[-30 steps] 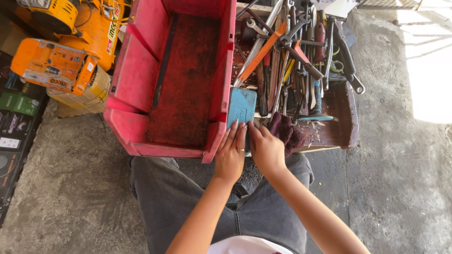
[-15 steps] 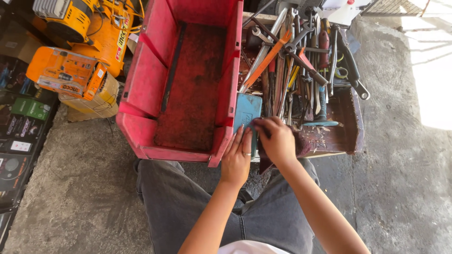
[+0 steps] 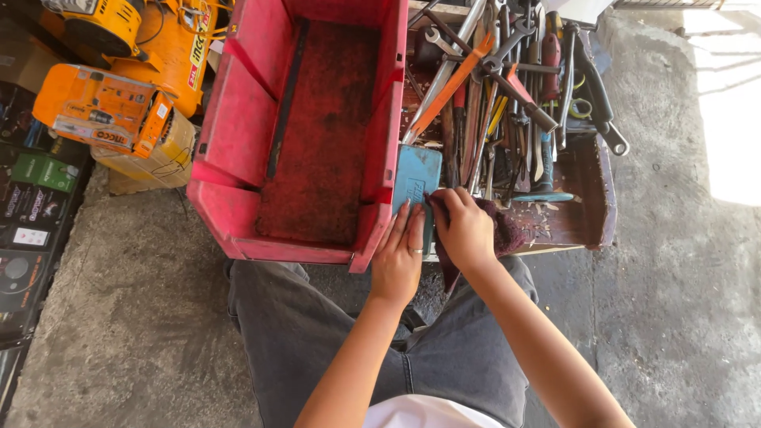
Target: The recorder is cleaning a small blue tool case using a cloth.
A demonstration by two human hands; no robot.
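A small teal plastic case (image 3: 414, 179) lies at the near left corner of a wooden tool box (image 3: 596, 208), against the wall of a red plastic bin (image 3: 238, 135). My left hand (image 3: 399, 254) rests flat on the near end of the case, fingers together. My right hand (image 3: 465, 227) grips a dark maroon rag (image 3: 507, 234) and presses it against the case's right edge. Part of the case is hidden under both hands.
The wooden box holds several spanners, pliers and screwdrivers (image 3: 507, 87). The red bin holds only a dark strip. Orange power tools (image 3: 103, 119) and dark cartons (image 3: 32, 190) stand at the left. My grey-trousered legs are below, on a concrete floor (image 3: 674, 301).
Both hands have moved forward onto the teal case. The right hand has brought the rag up against its edge. The view has shifted slightly.
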